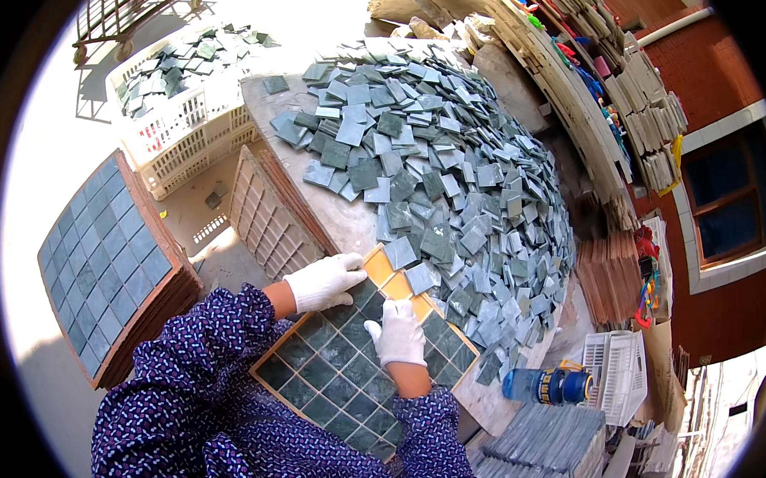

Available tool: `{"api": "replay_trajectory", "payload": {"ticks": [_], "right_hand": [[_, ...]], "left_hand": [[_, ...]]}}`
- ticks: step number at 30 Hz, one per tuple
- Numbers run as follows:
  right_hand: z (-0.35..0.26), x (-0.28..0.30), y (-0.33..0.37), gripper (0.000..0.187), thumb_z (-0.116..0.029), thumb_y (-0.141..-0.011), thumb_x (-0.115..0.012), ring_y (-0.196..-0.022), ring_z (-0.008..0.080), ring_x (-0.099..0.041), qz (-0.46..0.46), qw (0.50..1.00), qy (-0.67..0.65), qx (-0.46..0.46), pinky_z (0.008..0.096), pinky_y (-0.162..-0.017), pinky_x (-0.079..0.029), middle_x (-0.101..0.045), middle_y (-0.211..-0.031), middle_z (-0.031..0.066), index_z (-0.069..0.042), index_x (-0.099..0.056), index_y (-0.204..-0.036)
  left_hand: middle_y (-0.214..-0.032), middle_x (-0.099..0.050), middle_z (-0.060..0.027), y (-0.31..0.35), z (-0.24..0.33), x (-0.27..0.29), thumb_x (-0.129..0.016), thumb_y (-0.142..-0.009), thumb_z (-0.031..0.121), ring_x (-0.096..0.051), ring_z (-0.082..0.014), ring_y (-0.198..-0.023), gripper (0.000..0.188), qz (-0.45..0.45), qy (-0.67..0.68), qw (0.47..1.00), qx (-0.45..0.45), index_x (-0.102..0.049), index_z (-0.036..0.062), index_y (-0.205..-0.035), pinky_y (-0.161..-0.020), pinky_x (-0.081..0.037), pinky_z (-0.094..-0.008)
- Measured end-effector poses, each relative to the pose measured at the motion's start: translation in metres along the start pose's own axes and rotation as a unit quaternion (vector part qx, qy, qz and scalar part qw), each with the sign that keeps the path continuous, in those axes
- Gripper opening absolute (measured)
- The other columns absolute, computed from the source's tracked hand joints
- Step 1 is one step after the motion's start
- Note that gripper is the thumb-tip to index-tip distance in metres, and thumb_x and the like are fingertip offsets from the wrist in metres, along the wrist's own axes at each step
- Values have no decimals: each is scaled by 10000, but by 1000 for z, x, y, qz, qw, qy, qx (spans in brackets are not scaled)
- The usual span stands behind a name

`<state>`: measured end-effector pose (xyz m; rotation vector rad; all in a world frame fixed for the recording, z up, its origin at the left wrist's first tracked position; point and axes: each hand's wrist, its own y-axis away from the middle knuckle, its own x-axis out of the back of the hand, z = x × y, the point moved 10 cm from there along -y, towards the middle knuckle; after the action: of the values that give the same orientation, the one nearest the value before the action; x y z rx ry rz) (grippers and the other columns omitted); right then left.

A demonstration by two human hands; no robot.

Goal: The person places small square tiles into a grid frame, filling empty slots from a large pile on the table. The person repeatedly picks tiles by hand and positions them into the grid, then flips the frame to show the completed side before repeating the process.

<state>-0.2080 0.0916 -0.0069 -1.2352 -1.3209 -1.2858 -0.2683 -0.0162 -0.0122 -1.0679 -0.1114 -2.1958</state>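
A wooden-framed grid tray (281,344) of dark green square stone tiles lies tilted in front of me. Several slots at its far edge show bare yellow wood (387,278). My left hand (325,282), in a white glove, rests at the tray's far left edge with its fingers extended over the tiles. My right hand (398,334), also gloved, lies on tiles near the bare slots, its thumb spread from the fingers. Nothing shows in either hand, though the undersides are hidden. Two loose grey-green tiles (399,252) lie by the far edge, beside a big heap of tiles (437,173).
At left stands a stack of filled tile trays (104,265). Behind it are a white crate (195,128) of tiles and upright grid trays (269,213). A blue bottle (547,385), stacked thin slabs (545,443) and a white basket (616,373) sit at right.
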Motion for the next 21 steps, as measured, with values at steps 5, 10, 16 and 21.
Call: {"api": "replay_trajectory", "payload": {"ticks": [5, 10, 16, 21], "right_hand": [[42, 36, -17, 605, -366, -750, -753, -1017, 326, -597, 131, 989, -55, -51, 427, -838, -499, -536, -1206, 155, -67, -521, -1222], [77, 20, -52, 789, -422, -733, -762, -1145, 358, -539, 93, 987, -53, -120, 422, -929, -465, -484, -1309, 186, -64, -417, -1346], [87, 22, -49, 680, -323, -697, -784, -1113, 359, -545, 134, 982, -119, -60, 413, -933, -459, -537, -1216, 188, -55, -499, -1253], [87, 28, -11, 621, -239, -637, -825, -1053, 340, -562, 148, 977, -155, -5, 399, -914, -463, -571, -1136, 168, -45, -565, -1167]], "left_hand": [[-1219, -485, -169, 2, -18, 2, -765, -714, 175, -512, -367, -1106, 540, 32, 115, 991, 52, -551, 30, -1187, -937, -460, -414], [-1354, -437, -156, -1, 14, 5, -754, -727, 343, -379, -360, -1285, 674, 49, -85, 995, 32, -503, 72, -1290, -1032, -367, -461], [-1432, -427, -83, -2, 20, -36, -707, -771, 381, -288, -316, -1383, 674, 43, -191, 980, -38, -486, 105, -1345, -1089, -223, -575], [-1435, -422, -127, -4, 29, -30, -696, -780, 369, -318, -308, -1371, 674, 47, -171, 984, 9, -477, 89, -1352, -1105, -202, -564]]}}
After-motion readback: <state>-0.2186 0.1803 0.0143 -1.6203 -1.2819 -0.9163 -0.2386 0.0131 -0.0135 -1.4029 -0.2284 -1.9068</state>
